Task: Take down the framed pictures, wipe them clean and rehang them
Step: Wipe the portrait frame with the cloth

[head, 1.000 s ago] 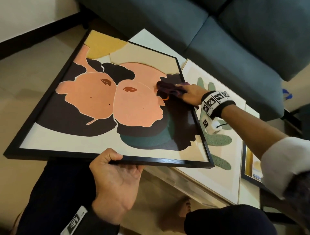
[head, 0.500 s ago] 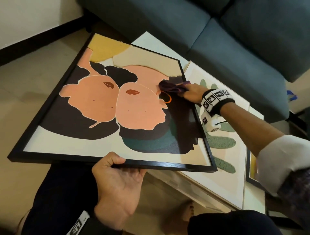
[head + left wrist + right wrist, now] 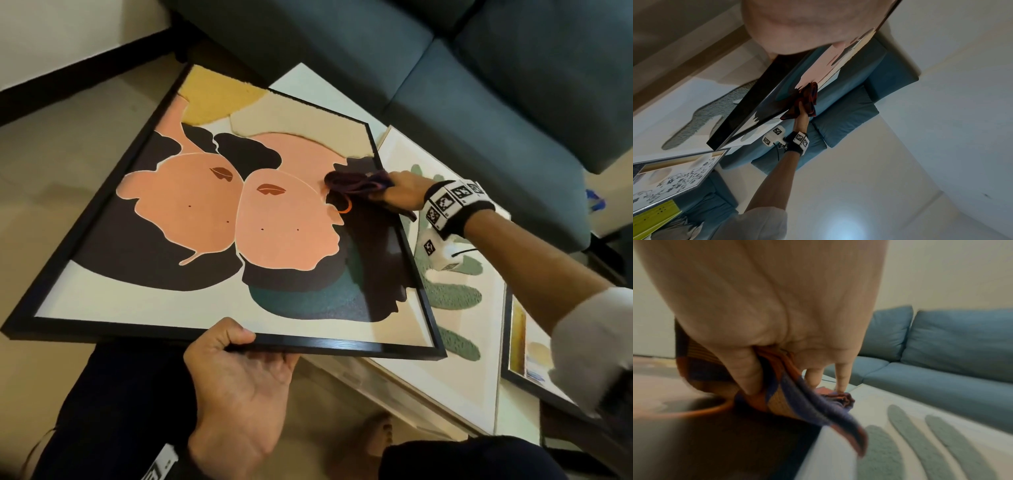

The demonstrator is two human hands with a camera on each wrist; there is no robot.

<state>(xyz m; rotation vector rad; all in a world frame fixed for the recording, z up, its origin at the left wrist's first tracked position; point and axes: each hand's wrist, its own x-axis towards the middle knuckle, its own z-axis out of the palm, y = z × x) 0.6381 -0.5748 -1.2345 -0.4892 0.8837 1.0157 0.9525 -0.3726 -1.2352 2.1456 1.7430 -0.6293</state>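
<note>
A large black-framed picture (image 3: 219, 219) of two pink faces lies tilted over my lap and the table. My left hand (image 3: 239, 373) grips its near edge, thumb curled over the frame. My right hand (image 3: 400, 190) holds a dark purple and orange cloth (image 3: 356, 181) pressed against the glass near the picture's right edge. The left wrist view looks along the frame (image 3: 748, 110) edge-on, with the cloth (image 3: 805, 99) against its face. In the right wrist view my fingers (image 3: 748, 369) pinch the bunched cloth (image 3: 797, 402).
A second picture (image 3: 455, 284) with green leaf shapes lies flat on the white table under the right arm. A third frame (image 3: 520, 346) lies at the table's right end. A blue sofa (image 3: 445, 68) runs behind the table. Tiled floor lies to the left.
My right hand has slid the cloth a little upward and to the right along the glass, near the frame's right edge. The left hand keeps its grip on the near edge.
</note>
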